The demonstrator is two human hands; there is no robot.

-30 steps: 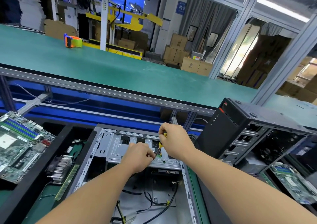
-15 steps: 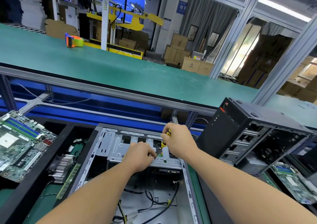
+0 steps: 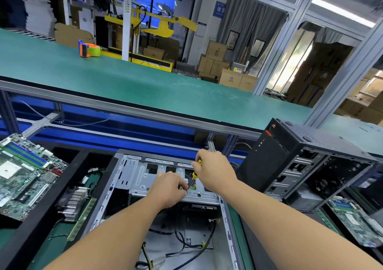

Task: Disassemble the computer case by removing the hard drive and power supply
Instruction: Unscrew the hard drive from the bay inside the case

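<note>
a person works over an open computer case (image 3: 124,189) lying on its side on the worktop (image 3: 238,224), directly below the camera. the right hand (image 3: 215,171) is curled around the yellow handle of a screwdriver (image 3: 193,176), its tip angled down onto the silver drive cage (image 3: 143,178) at the case's far end. the left hand (image 3: 169,188) rests on the cage beside the tip, its fingers pinched together there; what they hold, if anything, cannot be made out. black cables (image 3: 186,242) trail across the case floor. a second, black tower case (image 3: 290,160) stands to the right, a loose motherboard (image 3: 22,172) lies to the left, and a tape dispenser (image 3: 89,50) sits on the green conveyor (image 3: 124,79) beyond.
</note>
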